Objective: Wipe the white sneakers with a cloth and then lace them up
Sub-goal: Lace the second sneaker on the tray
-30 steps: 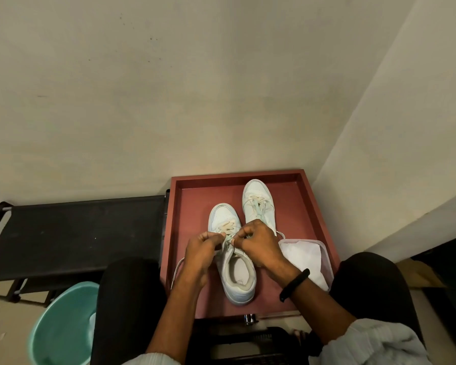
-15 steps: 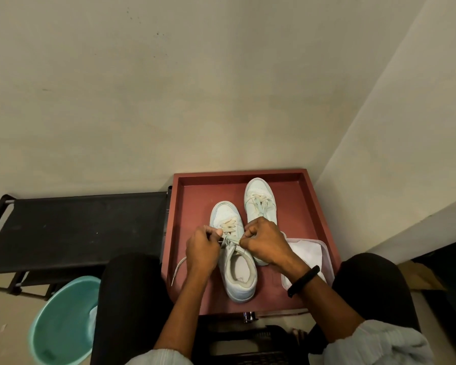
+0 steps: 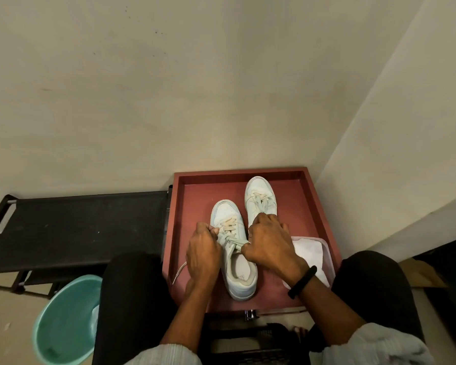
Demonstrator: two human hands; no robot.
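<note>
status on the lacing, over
Both pinch the lace: left hand, right hand. On near sneaker; far sneaker laced. Nothing in the way.

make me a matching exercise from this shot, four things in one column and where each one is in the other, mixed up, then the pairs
1. near white low-top sneaker
2. far white low-top sneaker
3. folded white cloth
4. round teal plastic basin

a. on the floor, outside the red square tray
b. in a clear plastic tub
c. its lace pinched by left hand and right hand
d. nearest the tray's far wall

Pairs: 1-c, 2-d, 3-b, 4-a
</note>
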